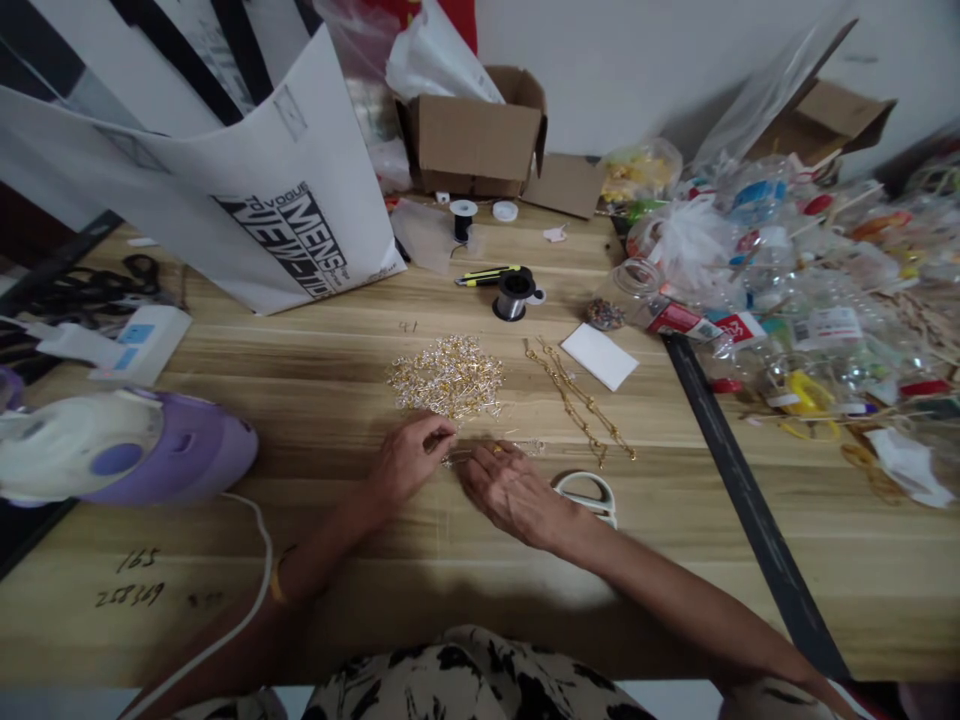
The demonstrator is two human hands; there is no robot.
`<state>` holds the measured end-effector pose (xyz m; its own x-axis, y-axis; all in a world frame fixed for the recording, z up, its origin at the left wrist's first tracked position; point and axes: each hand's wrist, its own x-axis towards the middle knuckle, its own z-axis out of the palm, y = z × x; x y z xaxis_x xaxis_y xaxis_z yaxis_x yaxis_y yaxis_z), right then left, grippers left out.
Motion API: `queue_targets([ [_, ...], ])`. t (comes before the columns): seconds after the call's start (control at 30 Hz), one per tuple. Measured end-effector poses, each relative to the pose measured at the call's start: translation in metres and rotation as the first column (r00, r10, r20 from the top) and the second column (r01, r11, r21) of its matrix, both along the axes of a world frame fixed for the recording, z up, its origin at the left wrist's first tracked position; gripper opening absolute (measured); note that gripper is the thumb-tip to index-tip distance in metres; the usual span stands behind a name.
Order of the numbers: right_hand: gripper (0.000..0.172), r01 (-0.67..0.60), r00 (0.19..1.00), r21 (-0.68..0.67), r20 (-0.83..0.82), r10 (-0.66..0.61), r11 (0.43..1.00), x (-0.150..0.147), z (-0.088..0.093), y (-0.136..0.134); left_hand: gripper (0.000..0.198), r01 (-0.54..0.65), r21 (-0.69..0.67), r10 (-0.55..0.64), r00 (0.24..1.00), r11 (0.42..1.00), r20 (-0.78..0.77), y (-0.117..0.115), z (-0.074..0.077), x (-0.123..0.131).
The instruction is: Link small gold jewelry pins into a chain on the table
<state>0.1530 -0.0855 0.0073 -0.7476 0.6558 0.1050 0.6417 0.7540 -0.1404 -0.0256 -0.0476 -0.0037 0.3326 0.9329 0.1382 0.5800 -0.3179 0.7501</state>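
My left hand [405, 462] is pinched, thumb against index finger, just below a pile of gold and clear beaded pieces [450, 375]. What it pinches is too small to make out. Close beside it, my right hand [510, 492] rests palm down with fingers curled together, their tips hidden. A thin strand with clear beads [534, 446] shows past the right hand's knuckles, and small bits of it appear between the two hands. White-handled scissors [589, 492] lie by my right wrist, partly covered. Two gold beaded chains [574, 395] lie to the right of the pile.
Behind the pile are a wire spool [514, 296], a yellow-black utility knife [487, 276] and a dark thread spool [463, 222]. A folded white paper [600, 356] and a bead jar [606, 312] sit right. Plastic bottles [817, 330] crowd the far right; a purple-white appliance [172, 445] stands left.
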Motion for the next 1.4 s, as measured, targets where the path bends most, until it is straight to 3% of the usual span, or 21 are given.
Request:
queue_targets([
  [0.2,0.017,0.061,0.992,-0.029,-0.11,-0.064,0.998,0.01,0.01,0.019,0.011,0.002,0.075,0.001,0.999,0.997,-0.041,0.003,-0.003,-0.005],
  [0.4,0.015,0.14,0.988,-0.05,-0.064,-0.143,0.989,0.014,0.01,0.041,0.012,0.049,0.112,-0.042,0.997,0.993,-0.07,0.004,-0.001,-0.006],
  [0.57,0.012,0.173,0.983,-0.108,-0.036,-0.178,0.979,0.014,0.004,0.045,0.013,0.113,0.135,-0.09,0.981,0.984,-0.17,0.003,0.001,-0.008],
  [0.77,0.016,0.152,0.984,-0.139,-0.074,-0.163,0.979,0.015,0.007,0.043,0.012,0.097,0.161,-0.049,0.96,0.982,-0.275,0.003,0.0,-0.011],
  [0.87,0.016,0.089,0.99,-0.158,-0.095,-0.105,0.983,0.015,0.014,0.037,0.012,0.1,0.159,-0.052,0.958,0.982,-0.283,0.002,-0.001,-0.012],
  [1.07,0.017,-0.164,0.985,-0.159,-0.079,0.153,0.974,0.011,0.021,0.013,0.009,0.1,0.14,-0.068,0.973,0.985,-0.22,0.001,-0.002,-0.011],
  [1.4,0.008,-0.207,0.969,-0.03,0.131,0.209,0.978,-0.001,0.016,-0.007,0.012,0.163,0.189,-0.102,0.949,0.968,-0.299,0.003,-0.006,-0.01],
])
